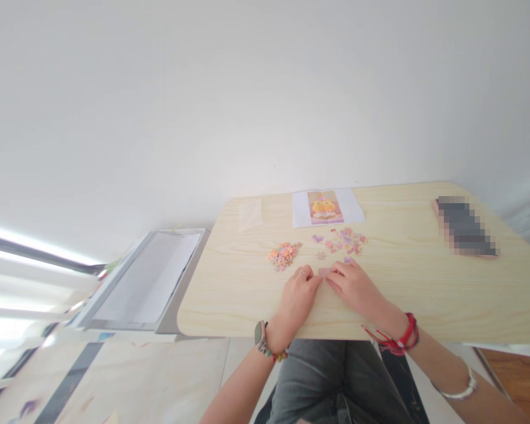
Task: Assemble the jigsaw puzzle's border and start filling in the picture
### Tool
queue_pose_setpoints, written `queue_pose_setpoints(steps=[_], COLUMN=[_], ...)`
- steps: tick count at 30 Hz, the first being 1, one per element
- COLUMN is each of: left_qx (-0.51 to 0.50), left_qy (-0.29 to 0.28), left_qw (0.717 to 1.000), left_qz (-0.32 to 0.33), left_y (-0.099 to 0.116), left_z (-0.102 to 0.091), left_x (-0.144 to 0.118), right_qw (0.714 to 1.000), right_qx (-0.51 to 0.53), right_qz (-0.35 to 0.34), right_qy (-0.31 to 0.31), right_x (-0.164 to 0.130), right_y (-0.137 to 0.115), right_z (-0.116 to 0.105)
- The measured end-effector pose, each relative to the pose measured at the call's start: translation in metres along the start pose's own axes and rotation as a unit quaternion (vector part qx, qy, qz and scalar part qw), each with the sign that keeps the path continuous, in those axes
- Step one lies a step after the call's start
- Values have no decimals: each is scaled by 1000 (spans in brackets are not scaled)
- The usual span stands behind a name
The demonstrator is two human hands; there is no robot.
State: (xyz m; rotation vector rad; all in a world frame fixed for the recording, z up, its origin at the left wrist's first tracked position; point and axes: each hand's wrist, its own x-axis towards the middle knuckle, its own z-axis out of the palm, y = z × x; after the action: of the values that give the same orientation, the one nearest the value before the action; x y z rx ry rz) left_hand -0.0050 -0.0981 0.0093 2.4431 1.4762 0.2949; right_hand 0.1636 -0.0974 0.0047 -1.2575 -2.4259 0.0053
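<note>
The person is sitting at a light wooden table, with grey trousers showing under its near edge. Nearest to us, both hands are resting on the table top. The left hand is wearing a watch on its wrist and a ring on one finger. The right hand is wearing red string bands on its wrist.

The two hands are meeting at their fingertips. A small pinkish puzzle piece is lying flat right between them, and both hands are touching it. The fingers are curling close around it, so the grip is narrow. Neither hand is nearer; the piece is too small to tell which way it is pointing.

A little farther out, an orange pile of pieces is sitting ahead of the left hand. A looser pink and purple pile is spreading ahead of the right hand.

Farther still, a picture sheet showing an orange figure is lying flat. A clear plastic bag is lying to its left. A phone is resting far off to the right.
</note>
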Motion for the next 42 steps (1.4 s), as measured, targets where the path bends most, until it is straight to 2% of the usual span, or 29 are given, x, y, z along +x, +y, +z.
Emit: queue_pose_setpoints(steps=[5,8,11,14,17,20,23,26,30,33,36,39,42], left_qx=[-38,-53,-55,-46,-43,-42,-44,-49,-60,-65,-63,-63,-64], left_qy=[5,28,52,69,97,122,117,111,116,106,92,86,78], left_qw=[999,998,997,997,994,992,992,992,991,992,994,994,995], left_qz=[-7,2,4,-2,-1,-3,-16,-27,-33,-21,-16,-18,-9], left_y=[1,-1,-6,-11,-13,-16,-22,-27,-25,-18,-13,-12,-14], left_z=[-8,-10,-11,-14,-17,-18,-15,-13,-12,-12,-10,-9,-10], left_x=[1,3,9,18,24,21,14,8,5,5,5,4,2], right_qw=[997,992,988,990,995,996,995,995,998,996,994,991,986], right_qx=[60,87,100,93,75,43,15,8,27,30,6,-42,-89], right_qz=[37,75,96,92,63,34,29,31,55,89,108,122,142], right_qy=[23,61,69,43,-3,-64,-98,-93,-28,4,14,18,17], right_x=[-1,-5,-7,0,20,46,63,64,37,9,-9,-11,-6], right_y=[21,44,59,58,47,38,36,41,45,33,6,-21,-37], right_z=[-17,-31,-39,-34,-20,-6,0,-5,-23,-32,-27,-15,-7])
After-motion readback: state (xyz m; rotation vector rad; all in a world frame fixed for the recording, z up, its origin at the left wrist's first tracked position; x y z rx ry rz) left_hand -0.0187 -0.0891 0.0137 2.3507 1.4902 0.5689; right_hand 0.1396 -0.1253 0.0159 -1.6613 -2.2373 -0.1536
